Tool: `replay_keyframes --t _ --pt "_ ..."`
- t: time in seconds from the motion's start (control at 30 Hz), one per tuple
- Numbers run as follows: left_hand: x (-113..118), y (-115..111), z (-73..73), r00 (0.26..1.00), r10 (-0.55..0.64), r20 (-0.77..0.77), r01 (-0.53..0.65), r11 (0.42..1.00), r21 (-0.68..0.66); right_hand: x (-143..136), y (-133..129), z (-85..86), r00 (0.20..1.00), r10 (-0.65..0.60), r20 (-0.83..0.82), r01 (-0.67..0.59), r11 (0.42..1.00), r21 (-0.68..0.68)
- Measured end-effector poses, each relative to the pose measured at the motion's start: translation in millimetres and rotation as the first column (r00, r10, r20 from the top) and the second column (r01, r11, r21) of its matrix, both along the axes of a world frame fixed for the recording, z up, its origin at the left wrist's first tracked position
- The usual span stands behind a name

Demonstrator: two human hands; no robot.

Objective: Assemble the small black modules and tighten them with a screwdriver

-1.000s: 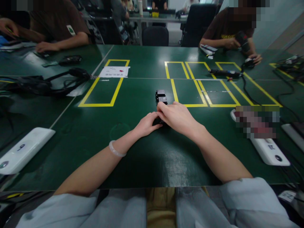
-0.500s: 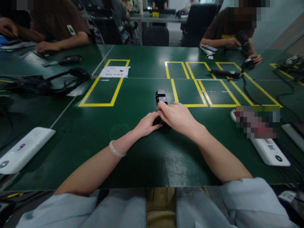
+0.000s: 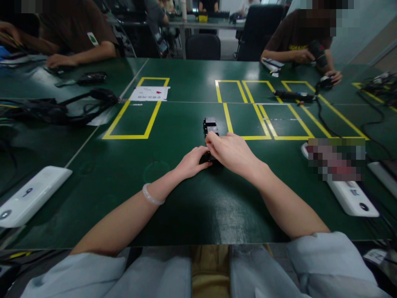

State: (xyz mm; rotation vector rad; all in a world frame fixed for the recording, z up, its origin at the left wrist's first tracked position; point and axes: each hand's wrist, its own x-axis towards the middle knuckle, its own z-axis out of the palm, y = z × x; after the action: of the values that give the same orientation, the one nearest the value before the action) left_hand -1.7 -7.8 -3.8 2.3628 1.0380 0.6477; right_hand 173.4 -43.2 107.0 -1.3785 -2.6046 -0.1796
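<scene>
Hands meet low over the green bench [image 3: 182, 211]. Left hand [image 3: 192, 162], half closed, has thumb and fingers around a small dark piece [image 3: 205, 157]; right hand [image 3: 232, 154] curls in from the other side, its grip hidden. Just beyond the right fingers sit grey-topped black blocks [image 3: 211, 125]; any join to the piece is hidden. Steady left support and light right-finger pressure would probably work best.

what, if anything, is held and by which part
Left hand and right hand appear to hold the dark object at its near end; contact is partly hidden.
</scene>
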Motion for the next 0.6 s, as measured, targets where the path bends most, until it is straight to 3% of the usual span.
replay_keyframes --t 0.23,0.47,0.6 --pt "-0.1 0.7 -1.5 1.0 -0.016 0.012 0.016 1.0 0.009 0.2 -2.7 2.4 0.999 0.014 -0.041 -0.014 1.0 -0.002" --pt "0.4 0.6 -0.8 1.0 0.004 -0.005 -0.004 1.0 -0.01 0.1 -0.3 2.4 0.999 -0.013 0.043 0.013 1.0 -0.01" --pt "0.4 1.6 -2.1 1.0 -0.014 0.02 0.013 1.0 0.011 0.5 -1.6 2.2 1.0 0.013 -0.011 -0.013 1.0 -0.01"
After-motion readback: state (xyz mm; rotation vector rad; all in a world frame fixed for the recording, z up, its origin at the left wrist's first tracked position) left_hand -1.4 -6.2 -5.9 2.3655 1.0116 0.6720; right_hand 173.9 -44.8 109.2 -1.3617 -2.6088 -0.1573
